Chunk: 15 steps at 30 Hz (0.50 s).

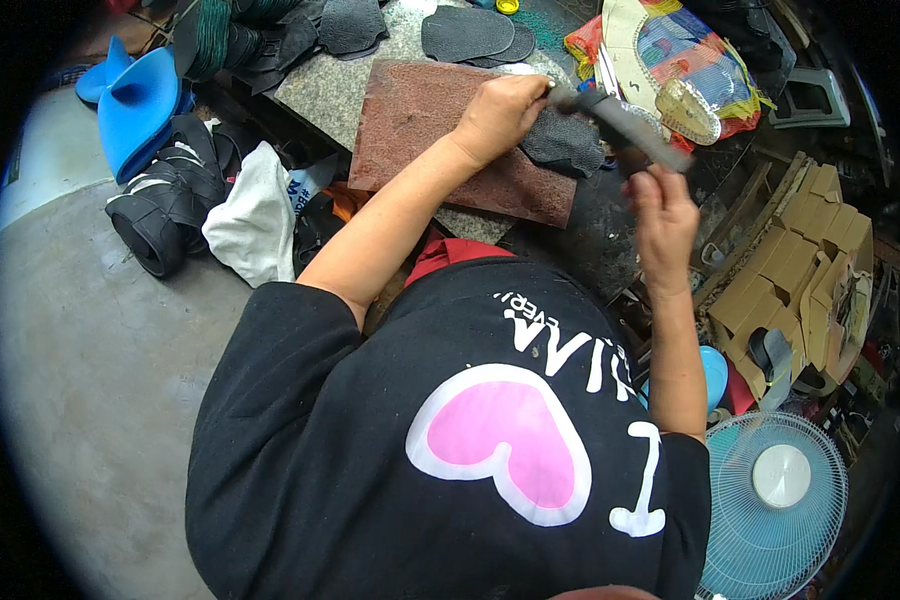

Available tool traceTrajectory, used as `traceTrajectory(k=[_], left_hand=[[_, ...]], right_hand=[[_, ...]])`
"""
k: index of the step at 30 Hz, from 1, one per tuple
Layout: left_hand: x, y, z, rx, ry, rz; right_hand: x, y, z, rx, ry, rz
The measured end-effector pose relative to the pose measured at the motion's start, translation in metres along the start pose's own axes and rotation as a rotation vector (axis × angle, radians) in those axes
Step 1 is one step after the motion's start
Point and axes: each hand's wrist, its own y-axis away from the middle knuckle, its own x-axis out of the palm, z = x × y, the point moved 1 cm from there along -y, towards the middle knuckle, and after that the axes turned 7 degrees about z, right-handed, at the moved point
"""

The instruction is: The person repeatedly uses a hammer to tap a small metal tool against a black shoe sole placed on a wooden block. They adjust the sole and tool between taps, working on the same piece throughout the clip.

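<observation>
Reddish-brown speckled stone slab (pixel 440 140) on a grey speckled slab (pixel 345 85); dark grey leather pieces (pixel 470 32) with a fine grain on top. Black T-shirt (pixel 390 470) bears a pink heart outlined in white and white lettering; bright blue shoe parts (pixel 140 100), white cloth (pixel 255 215), black straps with pale edging (pixel 165 205). Pale turquoise fan (pixel 775 500) with white hub, tan cardboard boxes (pixel 805 260), red, yellow and blue net bag (pixel 690 60).

The reddish-brown slab (pixel 440 140) lies mostly bare left of the left hand (pixel 497 115). Dark cut pieces (pixel 470 32) crowd behind; cardboard boxes (pixel 800 260) hem the right hand (pixel 662 215).
</observation>
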Motion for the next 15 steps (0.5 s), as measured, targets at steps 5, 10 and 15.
traceTrajectory(k=[5,10,15], left_hand=[[0.008,0.000,-0.006,0.063,-0.051,-0.014],[0.011,-0.001,-0.005,0.032,-0.086,-0.028],[0.013,0.003,-0.007,0.014,-0.034,-0.066]], right_hand=[[0.004,-0.009,0.027,-0.333,-0.266,-0.317],[0.009,-0.009,0.026,-0.079,0.425,-0.293],[-0.002,-0.003,0.030,-0.257,-0.291,-0.368]])
